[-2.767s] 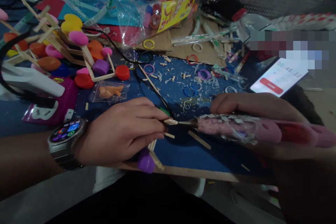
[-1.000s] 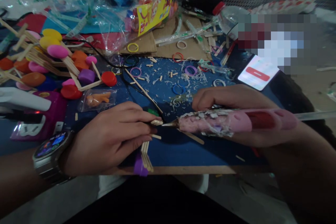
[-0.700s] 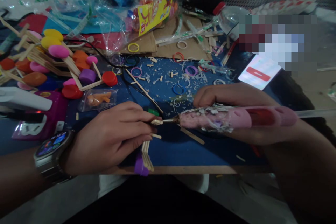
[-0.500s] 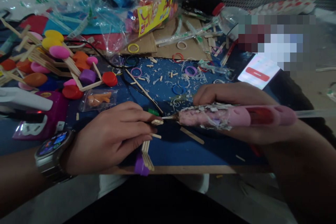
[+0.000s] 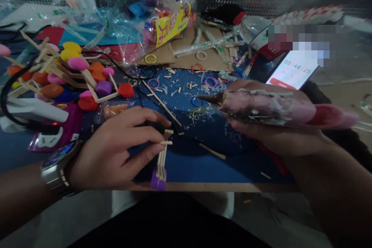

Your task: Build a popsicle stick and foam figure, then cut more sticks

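Observation:
My left hand [image 5: 124,145], with a watch on its wrist, pinches a short piece of wooden stick [image 5: 166,143] between fingertips. Directly by those fingertips stands a small frame of glued wooden sticks [image 5: 161,161], its lower end at a purple bottle cap [image 5: 158,180] near the table's front edge. My right hand [image 5: 279,135] is wrapped round a pink hot glue gun [image 5: 261,106] smeared with old glue. The gun's nozzle [image 5: 207,99] points left, raised and apart from the stick frame. The gun hides part of the right fingers.
Stick models with coloured caps and foam eggs [image 5: 78,64] crowd the left, beside a magenta power strip [image 5: 62,126] with a plug and black cable. A loose stick [image 5: 162,102], rubber bands [image 5: 211,82] and glue scraps lie mid-table. A lit phone [image 5: 293,69] leans at right.
My right hand has drawn the glue gun up and to the right, away from the stick frame. My left hand stays near the frame, with its index finger lifted somewhat.

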Action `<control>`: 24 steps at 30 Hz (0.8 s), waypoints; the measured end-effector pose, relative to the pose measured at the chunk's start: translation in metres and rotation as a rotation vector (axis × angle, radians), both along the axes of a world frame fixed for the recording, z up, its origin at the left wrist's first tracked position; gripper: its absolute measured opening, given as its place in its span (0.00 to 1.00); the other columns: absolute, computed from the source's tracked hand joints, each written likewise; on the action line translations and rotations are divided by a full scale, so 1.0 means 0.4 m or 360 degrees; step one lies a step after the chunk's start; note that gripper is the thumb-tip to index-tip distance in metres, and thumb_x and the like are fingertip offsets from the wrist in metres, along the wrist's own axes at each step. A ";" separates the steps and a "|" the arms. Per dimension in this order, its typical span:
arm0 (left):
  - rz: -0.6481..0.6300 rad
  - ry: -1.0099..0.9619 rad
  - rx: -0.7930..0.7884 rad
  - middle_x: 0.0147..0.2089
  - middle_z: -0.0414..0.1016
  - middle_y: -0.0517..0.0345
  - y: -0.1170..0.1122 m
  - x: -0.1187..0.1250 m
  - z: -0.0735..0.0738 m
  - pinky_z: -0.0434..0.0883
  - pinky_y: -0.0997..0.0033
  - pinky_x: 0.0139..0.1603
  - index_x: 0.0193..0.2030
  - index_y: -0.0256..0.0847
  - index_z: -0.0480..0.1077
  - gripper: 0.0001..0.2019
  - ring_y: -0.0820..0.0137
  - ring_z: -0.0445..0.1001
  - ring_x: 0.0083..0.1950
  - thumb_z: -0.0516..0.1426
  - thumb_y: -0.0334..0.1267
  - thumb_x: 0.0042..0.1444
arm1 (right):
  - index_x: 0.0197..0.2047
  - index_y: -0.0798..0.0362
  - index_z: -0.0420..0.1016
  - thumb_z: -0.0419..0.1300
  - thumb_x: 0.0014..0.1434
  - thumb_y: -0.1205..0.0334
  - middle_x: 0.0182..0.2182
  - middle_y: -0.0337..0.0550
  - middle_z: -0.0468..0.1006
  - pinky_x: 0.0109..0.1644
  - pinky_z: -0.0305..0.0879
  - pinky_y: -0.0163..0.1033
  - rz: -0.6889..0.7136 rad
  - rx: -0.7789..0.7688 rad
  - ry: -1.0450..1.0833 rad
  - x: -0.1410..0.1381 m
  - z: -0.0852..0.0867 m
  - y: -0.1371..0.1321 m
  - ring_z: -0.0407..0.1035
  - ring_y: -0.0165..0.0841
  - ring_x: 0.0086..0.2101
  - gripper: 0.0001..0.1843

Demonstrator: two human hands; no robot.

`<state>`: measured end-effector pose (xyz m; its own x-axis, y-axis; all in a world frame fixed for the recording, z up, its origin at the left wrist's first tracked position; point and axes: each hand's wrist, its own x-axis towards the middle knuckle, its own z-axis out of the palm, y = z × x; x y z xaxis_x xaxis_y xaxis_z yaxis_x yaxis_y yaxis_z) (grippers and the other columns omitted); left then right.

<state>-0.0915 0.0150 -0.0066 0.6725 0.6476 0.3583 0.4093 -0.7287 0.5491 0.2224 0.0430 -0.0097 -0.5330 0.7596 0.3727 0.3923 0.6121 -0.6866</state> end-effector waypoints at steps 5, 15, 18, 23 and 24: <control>0.0106 -0.0020 0.0128 0.37 0.72 0.56 0.006 -0.007 0.021 0.69 0.70 0.38 0.34 0.39 0.72 0.08 0.72 0.72 0.37 0.58 0.33 0.66 | 0.56 0.23 0.78 0.66 0.65 0.60 0.53 0.28 0.82 0.61 0.76 0.45 0.0016 -0.0218 0.0267 -0.031 0.003 -0.010 0.78 0.35 0.53 0.21; -0.0014 0.0145 0.0294 0.33 0.73 0.56 0.038 -0.007 0.025 0.66 0.67 0.36 0.35 0.42 0.70 0.12 0.68 0.71 0.35 0.53 0.39 0.72 | 0.40 0.48 0.79 0.71 0.54 0.48 0.38 0.41 0.82 0.36 0.75 0.40 -0.0331 -0.0850 0.0236 -0.118 0.060 -0.027 0.75 0.34 0.34 0.16; -0.0006 0.0163 0.0393 0.30 0.72 0.58 0.038 -0.008 0.025 0.64 0.68 0.34 0.36 0.44 0.70 0.12 0.68 0.70 0.33 0.53 0.40 0.72 | 0.38 0.48 0.78 0.70 0.55 0.46 0.35 0.40 0.81 0.39 0.76 0.41 -0.0189 -0.0847 0.0212 -0.156 0.066 -0.025 0.74 0.34 0.34 0.16; 0.0130 0.0194 0.0747 0.28 0.70 0.59 0.004 -0.036 0.075 0.64 0.67 0.32 0.35 0.43 0.67 0.12 0.70 0.69 0.31 0.52 0.39 0.72 | 0.38 0.47 0.77 0.70 0.56 0.48 0.34 0.40 0.79 0.34 0.73 0.41 -0.0195 -0.0750 0.0228 -0.183 0.062 -0.025 0.71 0.33 0.30 0.13; 0.0220 0.0261 0.0821 0.29 0.71 0.60 -0.008 -0.045 0.094 0.63 0.67 0.31 0.35 0.44 0.67 0.10 0.70 0.69 0.31 0.53 0.38 0.71 | 0.37 0.47 0.77 0.70 0.56 0.48 0.33 0.40 0.78 0.33 0.71 0.40 -0.0222 -0.0730 0.0216 -0.182 0.061 -0.023 0.70 0.32 0.29 0.13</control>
